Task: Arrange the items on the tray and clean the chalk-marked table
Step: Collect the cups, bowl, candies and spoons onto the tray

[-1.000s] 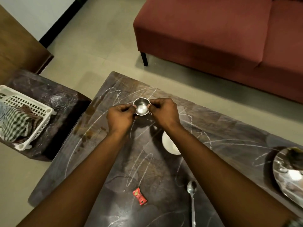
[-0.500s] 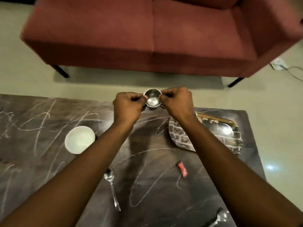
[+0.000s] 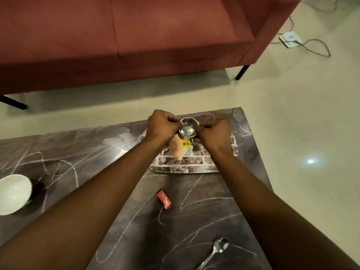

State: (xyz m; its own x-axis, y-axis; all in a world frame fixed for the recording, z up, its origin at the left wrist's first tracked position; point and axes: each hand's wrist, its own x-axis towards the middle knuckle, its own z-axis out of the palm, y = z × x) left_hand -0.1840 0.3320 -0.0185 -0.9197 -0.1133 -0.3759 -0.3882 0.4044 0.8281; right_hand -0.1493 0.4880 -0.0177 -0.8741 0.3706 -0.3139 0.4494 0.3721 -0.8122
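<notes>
Steel cup [image 3: 187, 129] moved over tray [image 3: 185, 168] | left hand [image 3: 161, 126], right hand [image 3: 213, 136] pinch rim | yellow tag [image 3: 186, 143] reads 79.00

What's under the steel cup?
The brick-patterned tray, and on it a tan item with a yellow price sticker. The left hand, right hand and cup hide the tray's far part.

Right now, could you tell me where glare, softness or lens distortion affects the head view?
In the head view: a bright glare spot on the floor right of the table; pale sheen washes the table's far edge; the steel cup shows mirror highlights; wide-angle stretch enlarges the forearms toward the bottom corners; detail is slightly soft overall.
</notes>
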